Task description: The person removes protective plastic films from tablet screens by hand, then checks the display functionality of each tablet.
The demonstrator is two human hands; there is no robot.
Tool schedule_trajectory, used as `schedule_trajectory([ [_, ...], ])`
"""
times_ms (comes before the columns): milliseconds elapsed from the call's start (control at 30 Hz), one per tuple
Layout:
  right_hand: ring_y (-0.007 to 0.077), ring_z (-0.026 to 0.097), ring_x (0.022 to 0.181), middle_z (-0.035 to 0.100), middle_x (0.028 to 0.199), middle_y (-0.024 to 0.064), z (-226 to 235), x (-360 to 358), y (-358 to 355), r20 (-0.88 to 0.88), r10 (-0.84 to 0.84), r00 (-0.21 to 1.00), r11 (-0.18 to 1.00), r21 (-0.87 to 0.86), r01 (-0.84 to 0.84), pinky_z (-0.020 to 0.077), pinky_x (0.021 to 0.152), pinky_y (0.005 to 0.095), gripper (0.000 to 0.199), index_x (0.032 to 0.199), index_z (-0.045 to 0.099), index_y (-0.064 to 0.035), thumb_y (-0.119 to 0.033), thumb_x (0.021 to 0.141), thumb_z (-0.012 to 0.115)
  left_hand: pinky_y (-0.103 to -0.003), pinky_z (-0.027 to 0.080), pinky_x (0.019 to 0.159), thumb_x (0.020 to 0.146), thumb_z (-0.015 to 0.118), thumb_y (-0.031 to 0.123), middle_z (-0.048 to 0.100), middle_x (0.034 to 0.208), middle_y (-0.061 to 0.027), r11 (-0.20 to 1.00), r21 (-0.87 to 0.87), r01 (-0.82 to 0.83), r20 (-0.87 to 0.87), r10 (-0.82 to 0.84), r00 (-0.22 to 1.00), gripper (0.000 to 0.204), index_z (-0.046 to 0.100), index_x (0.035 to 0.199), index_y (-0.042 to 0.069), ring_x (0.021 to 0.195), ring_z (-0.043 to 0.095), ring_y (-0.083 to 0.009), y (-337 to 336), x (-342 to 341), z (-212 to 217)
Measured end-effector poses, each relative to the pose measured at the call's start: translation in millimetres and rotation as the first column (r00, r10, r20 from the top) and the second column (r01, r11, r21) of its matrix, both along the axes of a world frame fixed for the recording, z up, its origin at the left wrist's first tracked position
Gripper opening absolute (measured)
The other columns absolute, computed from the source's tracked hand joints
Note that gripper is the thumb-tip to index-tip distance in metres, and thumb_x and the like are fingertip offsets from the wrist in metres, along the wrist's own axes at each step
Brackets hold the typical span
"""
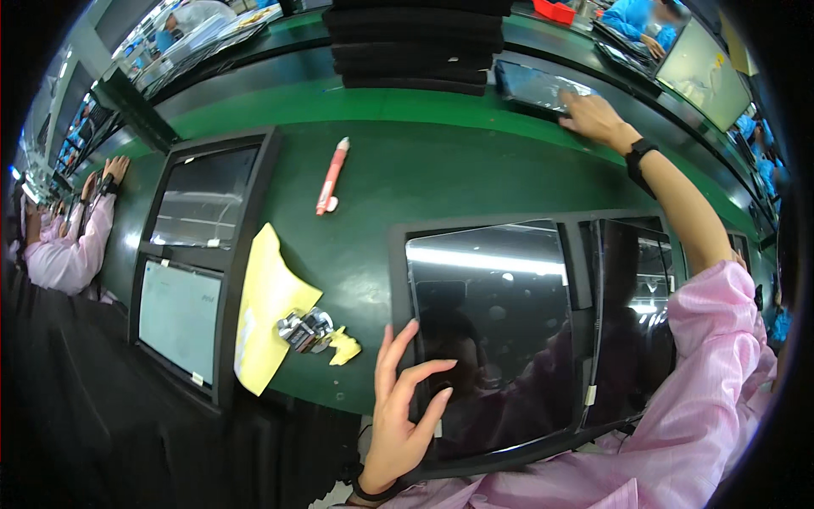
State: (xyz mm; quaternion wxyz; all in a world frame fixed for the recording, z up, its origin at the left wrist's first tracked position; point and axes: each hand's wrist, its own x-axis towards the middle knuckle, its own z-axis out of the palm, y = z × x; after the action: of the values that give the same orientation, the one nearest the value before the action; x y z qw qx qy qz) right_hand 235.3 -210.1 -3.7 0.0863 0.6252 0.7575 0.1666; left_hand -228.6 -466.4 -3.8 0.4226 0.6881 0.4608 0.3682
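Note:
My left hand [403, 407] is open, its fingers spread over the left edge of a dark glossy screen panel [500, 331]. This panel lies in a black foam tray [398, 271], with whitish spots and a light reflection on its surface. Beside it on the right, a second dark panel [632, 314] sits in the tray, slightly tilted. My right arm stretches to the far right, where my right hand [598, 119] rests at the end of a dark flat panel [526, 85]. Its thumb and fingers look apart, partly over that panel.
A red-and-white pen [332, 176] lies on the green table [365, 254]. Left of my hand are a yellow cloth [263, 314] and a small metallic object [307, 329]. Another foam tray [225, 314] holds two panels. Stacked black foam [415, 47] stands behind. A co-worker's hands [114, 170] show at left.

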Motion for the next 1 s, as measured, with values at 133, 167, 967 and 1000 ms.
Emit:
schedule_trajectory([
  [133,0.037,0.062,0.076,0.061,0.081,0.0223,12,-26,-12,0.097,0.058,0.994,0.998,0.011,-0.059,0.0499,0.064,0.0442,0.047,0.125,0.039,-0.0037,-0.002,0.08,0.052,-0.047,0.018,0.109,0.075,0.066,0.004,0.034,0.142,-0.0147,0.999,0.026,0.043,-0.01,-0.043,0.999,0.032,0.062,0.106,0.009,0.136,0.021,-0.0387,3,-6,-3],
  [167,0.0364,0.062,0.075,0.061,0.081,0.0204,32,-26,-30,0.119,-0.061,0.991,0.998,-0.025,0.064,0.0486,0.064,0.0448,0.046,0.125,0.04,-0.0051,-0.004,0.08,0.052,-0.047,0.018,0.109,0.076,0.065,0.005,0.033,0.142,-0.0145,0.995,0.042,0.092,0.007,-0.093,0.996,0.032,0.062,0.107,0.011,0.136,0.02,-0.039,9,0,-9],
  [967,0.0229,0.062,0.056,0.059,0.079,0.0118,24,-505,-3,0.106,0.8,0.591,0.517,0.379,-0.767,0.0481,0.043,0.0319,0.023,0.096,0.055,0.0031,-0.008,0.075,0.056,-0.045,0.015,0.111,0.079,0.057,-0.001,0.026,0.145,-0.0112,0.972,0.167,0.165,0.184,-0.195,0.964,0.032,0.056,0.108,0.012,0.139,0.008,-0.0376,1,-1,-28],
  [1000,0.0216,0.062,0.056,0.059,0.073,0.0106,21,-532,-3,0.139,0.774,0.618,0.539,0.368,-0.757,0.0467,0.041,0.031,0.017,0.09,0.056,0.0024,-0.008,0.076,0.055,-0.046,0.014,0.111,0.078,0.058,0.0,0.026,0.145,-0.0119,0.973,0.193,0.124,0.2,-0.163,0.966,0.032,0.056,0.108,0.011,0.139,0.008,-0.0389,-2,-8,-27],
])
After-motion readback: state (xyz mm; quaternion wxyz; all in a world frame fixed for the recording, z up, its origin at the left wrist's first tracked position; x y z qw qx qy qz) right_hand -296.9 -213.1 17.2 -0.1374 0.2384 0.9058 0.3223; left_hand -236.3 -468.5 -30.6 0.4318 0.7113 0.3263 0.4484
